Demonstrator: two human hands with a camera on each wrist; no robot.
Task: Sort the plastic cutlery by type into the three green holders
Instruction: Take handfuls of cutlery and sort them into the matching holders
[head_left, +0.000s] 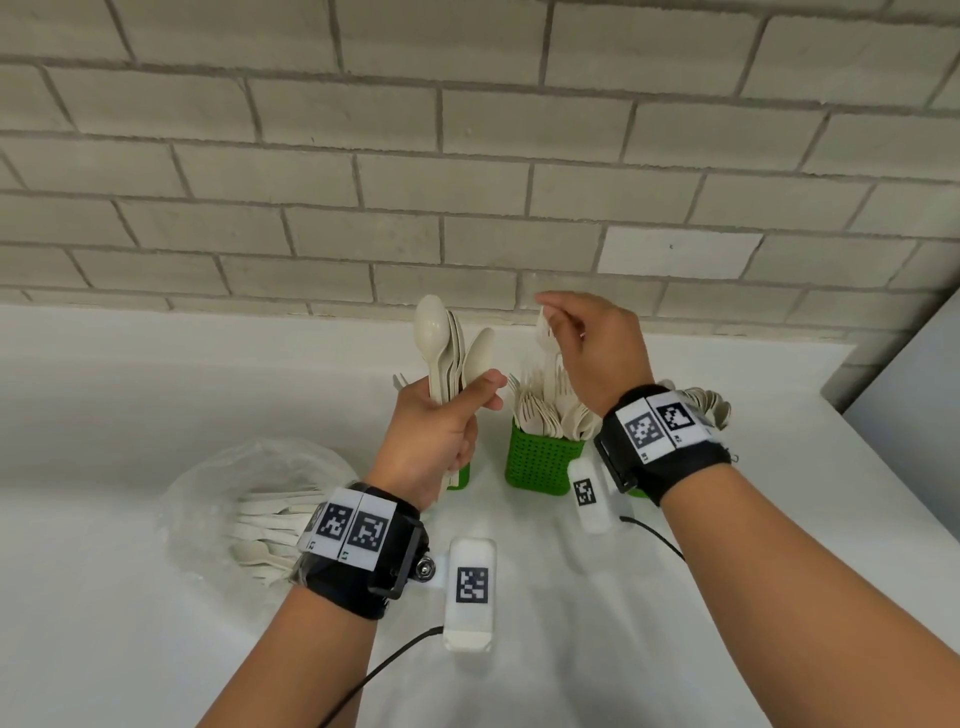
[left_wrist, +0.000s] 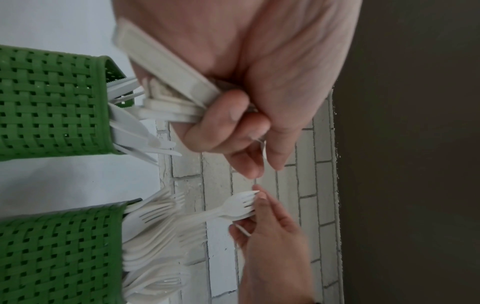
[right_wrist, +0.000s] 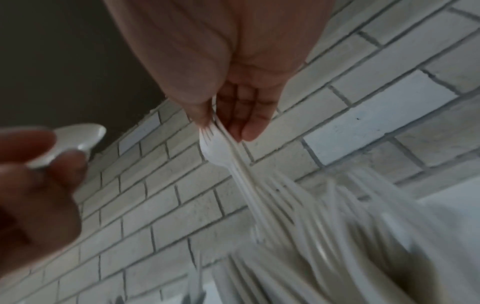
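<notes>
Pinching forks (head_left: 545, 332) tines-up, right hand (head_left: 597, 353) above fork holder (head_left: 540, 462).

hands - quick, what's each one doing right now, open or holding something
Left hand: closed around a bundle of spoons.
Right hand: pinching forks by the tines, above the fork holder.

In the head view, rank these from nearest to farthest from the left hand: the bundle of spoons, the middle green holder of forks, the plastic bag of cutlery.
1. Bundle of spoons: in the left hand's own grip.
2. Middle green holder of forks: just to its right.
3. Plastic bag of cutlery: lower left, by the wrist, farthest from the fingers.
</notes>
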